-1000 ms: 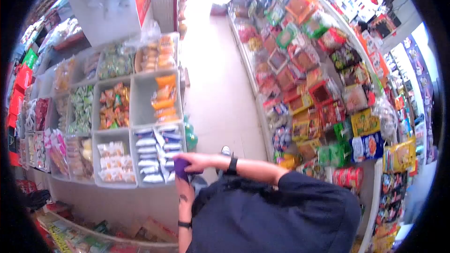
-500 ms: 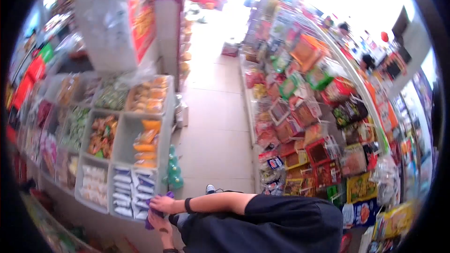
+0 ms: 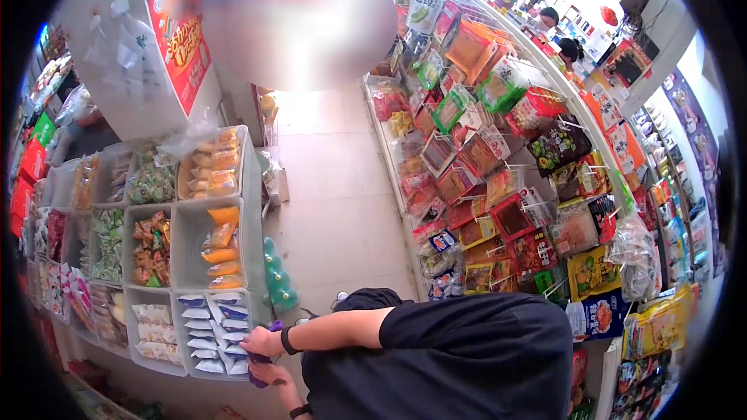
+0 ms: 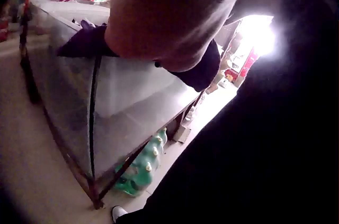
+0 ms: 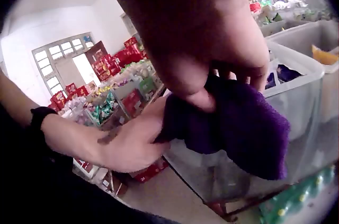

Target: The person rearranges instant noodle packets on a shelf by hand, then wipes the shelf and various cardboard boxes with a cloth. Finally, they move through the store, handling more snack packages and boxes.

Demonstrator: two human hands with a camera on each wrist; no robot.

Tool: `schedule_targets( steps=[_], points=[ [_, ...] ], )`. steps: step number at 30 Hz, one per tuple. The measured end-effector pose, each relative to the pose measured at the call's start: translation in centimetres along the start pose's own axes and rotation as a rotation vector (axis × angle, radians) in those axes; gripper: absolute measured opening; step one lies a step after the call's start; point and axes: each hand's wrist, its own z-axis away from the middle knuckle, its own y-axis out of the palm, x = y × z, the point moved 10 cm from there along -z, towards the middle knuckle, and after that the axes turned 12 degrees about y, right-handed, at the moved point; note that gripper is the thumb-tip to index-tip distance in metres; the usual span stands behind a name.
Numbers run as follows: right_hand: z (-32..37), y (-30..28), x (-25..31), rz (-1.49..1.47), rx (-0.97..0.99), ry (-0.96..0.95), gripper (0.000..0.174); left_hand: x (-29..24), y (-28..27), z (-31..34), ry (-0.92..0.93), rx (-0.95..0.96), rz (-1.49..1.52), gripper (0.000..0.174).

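Observation:
In the head view my right hand (image 3: 261, 341) is at the front corner of a clear plastic bin (image 3: 247, 289) of white-and-blue snack packets (image 3: 206, 334). Thumb and fingers grip a bunched purple cloth (image 5: 246, 126), which hangs over the bin's outer wall in the right wrist view. My left hand (image 5: 135, 142) is just beside it, lower down, and grips the same cloth. Purple fabric (image 4: 87, 41) sticks out past the left hand in the left wrist view, where its fingertips are hidden.
More bins adjoin, holding yellow packets (image 3: 223, 245), brown-wrapped snacks (image 3: 153, 249) and green-wrapped sweets (image 3: 109, 245). Green bottles (image 3: 278, 276) stand on the floor beside the stand. Across the tiled aisle (image 3: 342, 210) is a rack of hanging snack packs (image 3: 498, 187).
The head view has swung, first showing more of the aisle. Both hands stay together on the purple cloth and now appear farther left and lower, at the packet bin's corner.

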Motion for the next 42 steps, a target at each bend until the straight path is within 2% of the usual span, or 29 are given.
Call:
schedule_targets(
  steps=[1, 2, 3, 5, 9, 11, 13, 17, 19, 20, 23, 24, 27, 29, 32, 33, 35, 37, 39, 41, 42],
  points=[
    [-0.2, 0.0, 0.0, 0.049, 0.029, -0.001, 0.035, 1.2, 1.3, 0.7, -0.084, 0.068, 0.019, 0.047],
    [-0.7, -0.1, -0.1, 0.035, 0.074, 0.001, 0.038, 1.6, 2.1, 1.1, -0.088, 0.074, 0.020, 0.047],
    [-1.9, 0.9, -0.4, 0.020, 0.032, 0.043, 0.036, 2.1, 2.6, 1.7, -0.088, 0.031, -0.014, 0.047],
    [-3.5, 1.7, -0.7, 0.010, 0.135, 0.104, 0.033, 2.7, 2.2, 2.5, -0.100, -0.016, -0.038, 0.047],
    [-4.7, 1.3, -0.3, 0.016, 0.154, 0.117, 0.035, 1.5, -0.6, 1.3, -0.170, 0.030, 0.060, 0.046],
    [-4.9, 0.6, 0.6, 0.066, 0.219, 0.084, 0.037, 1.2, -1.2, 0.8, -0.195, 0.039, 0.094, 0.046],
    [-5.4, 1.0, 0.7, 0.048, 0.158, 0.060, 0.038, 1.1, -1.3, 0.3, -0.219, 0.045, 0.114, 0.045],
    [-6.2, 2.3, 1.0, 0.120, 0.156, -0.002, 0.038, 1.1, -1.8, -0.4, -0.277, 0.043, 0.146, 0.045],
    [-6.5, 2.3, 1.2, 0.126, 0.160, -0.037, 0.041, 1.0, -1.8, -0.3, -0.307, 0.048, 0.152, 0.044],
    [-6.6, 2.4, 1.3, 0.143, 0.165, -0.051, 0.050, 1.0, -1.9, -0.3, -0.320, 0.048, 0.157, 0.044],
    [-6.8, 2.6, 1.5, 0.151, 0.180, -0.102, 0.056, 1.0, -2.2, -0.3, -0.370, 0.058, 0.159, 0.044],
    [-6.8, 2.5, 1.6, 0.155, 0.226, -0.101, 0.064, 1.1, -2.3, -0.8, -0.386, 0.054, 0.159, 0.044],
    [-6.8, 3.9, 1.1, 0.142, 0.266, -0.152, 0.063, 1.5, -2.1, -1.5, -0.405, -0.002, 0.098, 0.044],
    [-6.0, 4.4, 1.7, 0.146, 0.307, -0.251, 0.056, 1.5, -2.0, -0.9, -0.341, -0.076, 0.020, 0.046],
    [-4.5, 3.1, 1.3, 0.108, 0.182, -0.467, 0.037, 2.0, -1.6, -0.4, -0.459, -0.015, -0.004, 0.046],
    [-4.3, 3.0, 0.9, 0.106, 0.196, -0.502, 0.037, 1.2, -1.7, -0.9, -0.489, -0.019, -0.026, 0.046],
    [-3.3, 2.2, 0.8, 0.102, 0.142, -0.640, 0.034, -0.5, -3.8, -1.6, -0.573, -0.145, -0.169, 0.041],
    [-3.3, 1.4, 0.6, 0.103, 0.211, -0.664, 0.032, -1.4, -3.7, -2.0, -0.689, -0.139, -0.196, 0.040],
    [-3.1, 0.3, -0.1, 0.113, 0.194, -0.741, 0.033, -2.7, -3.1, -2.6, -0.706, -0.171, -0.247, 0.042],
    [-2.6, -1.3, -1.9, 0.063, 0.180, -0.783, 0.034, -3.0, -0.8, -2.7, -0.741, -0.092, -0.285, 0.049],
    [-3.1, -2.5, -2.7, 0.013, 0.153, -0.792, 0.034, -5.1, -1.9, -5.1, -0.646, -0.121, -0.279, 0.054]
  ],
)
